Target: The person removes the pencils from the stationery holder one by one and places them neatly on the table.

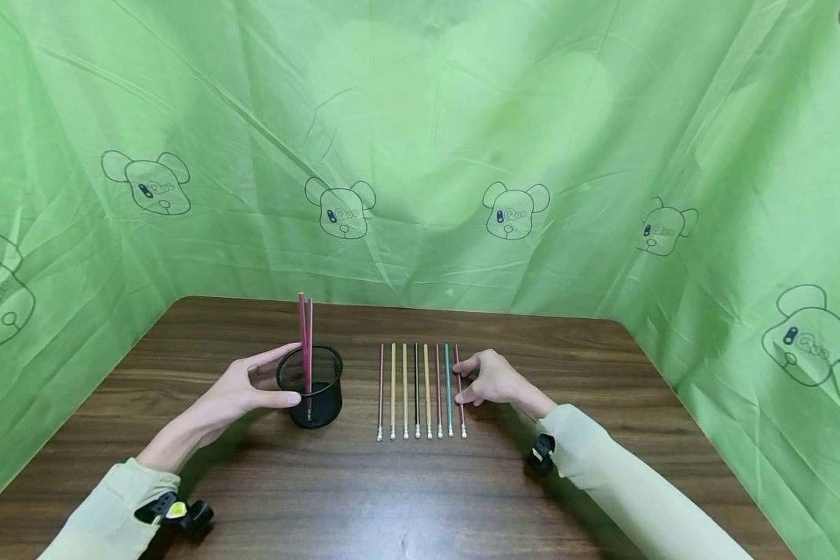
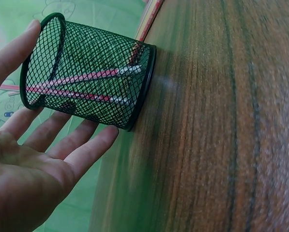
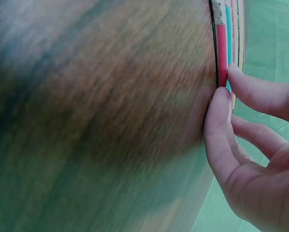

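My left hand point(image 1: 232, 395) holds a black mesh pencil cup point(image 1: 325, 408) standing on the table, its thumb by the rim and fingers along the far side. Two pinkish-red pencils point(image 1: 302, 323) lean inside, and their silver ends show through the mesh in the left wrist view. To the right, several pencils lie side by side in a row, silver ends toward me. At the row's right end my right hand point(image 1: 495, 379) pinches a red pencil point(image 3: 221, 48) between thumb and finger. Beside it lies a blue pencil point(image 1: 449, 389); the fingertips hide part of the red one.
Yellow pencils point(image 1: 393, 389), a black pencil point(image 1: 416, 389) and more red pencils point(image 1: 381, 389) make up the rest of the row. The brown wooden table point(image 1: 406, 498) ends at a green curtain point(image 1: 420, 264) printed with bear faces, on the back and sides.
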Demonstrator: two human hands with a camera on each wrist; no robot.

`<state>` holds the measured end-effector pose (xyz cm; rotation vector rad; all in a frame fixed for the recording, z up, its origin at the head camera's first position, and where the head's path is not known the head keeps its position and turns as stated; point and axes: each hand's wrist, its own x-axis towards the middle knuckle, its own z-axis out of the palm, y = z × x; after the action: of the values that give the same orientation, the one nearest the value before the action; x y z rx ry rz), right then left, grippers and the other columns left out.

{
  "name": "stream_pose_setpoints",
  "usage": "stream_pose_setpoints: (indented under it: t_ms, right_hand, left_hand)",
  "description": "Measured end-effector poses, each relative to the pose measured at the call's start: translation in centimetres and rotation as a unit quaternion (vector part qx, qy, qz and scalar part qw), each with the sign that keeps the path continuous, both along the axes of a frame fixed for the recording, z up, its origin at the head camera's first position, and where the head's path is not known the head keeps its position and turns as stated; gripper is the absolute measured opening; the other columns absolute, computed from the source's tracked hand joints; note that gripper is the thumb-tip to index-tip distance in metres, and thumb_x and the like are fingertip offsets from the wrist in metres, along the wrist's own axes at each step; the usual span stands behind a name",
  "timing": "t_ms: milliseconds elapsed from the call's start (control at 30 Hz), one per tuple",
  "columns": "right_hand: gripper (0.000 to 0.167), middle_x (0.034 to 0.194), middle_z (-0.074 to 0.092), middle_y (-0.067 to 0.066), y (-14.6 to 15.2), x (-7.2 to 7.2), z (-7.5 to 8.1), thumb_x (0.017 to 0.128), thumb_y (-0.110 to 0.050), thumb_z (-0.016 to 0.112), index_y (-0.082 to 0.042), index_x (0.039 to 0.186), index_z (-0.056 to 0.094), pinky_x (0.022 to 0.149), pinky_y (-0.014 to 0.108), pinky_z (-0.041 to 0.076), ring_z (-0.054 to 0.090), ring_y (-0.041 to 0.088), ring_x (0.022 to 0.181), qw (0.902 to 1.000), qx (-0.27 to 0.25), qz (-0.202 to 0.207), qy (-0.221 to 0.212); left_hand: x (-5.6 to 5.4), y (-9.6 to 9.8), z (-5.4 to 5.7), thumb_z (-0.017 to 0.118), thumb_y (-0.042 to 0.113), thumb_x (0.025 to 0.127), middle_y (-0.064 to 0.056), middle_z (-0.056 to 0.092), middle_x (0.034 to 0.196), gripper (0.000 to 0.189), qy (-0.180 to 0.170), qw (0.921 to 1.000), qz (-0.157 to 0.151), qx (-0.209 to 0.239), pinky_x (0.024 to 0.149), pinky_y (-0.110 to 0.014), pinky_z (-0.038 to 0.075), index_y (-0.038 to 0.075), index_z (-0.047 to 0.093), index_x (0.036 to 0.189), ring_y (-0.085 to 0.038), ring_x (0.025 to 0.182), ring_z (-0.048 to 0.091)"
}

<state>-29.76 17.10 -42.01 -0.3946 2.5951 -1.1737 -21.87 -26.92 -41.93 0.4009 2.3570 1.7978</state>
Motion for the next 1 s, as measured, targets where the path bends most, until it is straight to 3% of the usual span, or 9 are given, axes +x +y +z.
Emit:
stream_pose_setpoints:
  t_ms: [667, 1000]
  right_hand:
    - [0.052, 0.116, 0.074, 0.018, 0.0, 0.0, -0.5, 0.077, -0.001, 0.093, 0.004, 0.126, 0.074, 0.058, 0.034, 0.060, 0.071, 0.024, 0.058, 0.9999, 0.010, -0.010, 0.006]
    - [0.051, 0.119, 0.075, 0.016, 0.2, 0.0, 0.8, 0.078, -0.005, 0.094, -0.001, 0.126, 0.076, 0.063, 0.039, 0.060, 0.070, 0.027, 0.063, 0.9990, 0.031, -0.015, 0.028]
  left_hand:
    - [0.2, 0.0, 0.1, 0.085, 0.017, 0.091, -0.013, 0.045, 0.161, 0.082, -0.005, 1.0000, -0.001, 0.003, 0.099, -0.024, 0.045, 0.017, 0.044, 0.163, -0.035, 0.141, 0.048]
    - [0.1, -0.1, 0.0, 0.085, 0.017, 0.091, -0.014, 0.047, 0.159, 0.083, -0.003, 1.0000, 0.000, 0.001, 0.099, -0.024, 0.045, 0.018, 0.043, 0.163, -0.035, 0.141, 0.048]
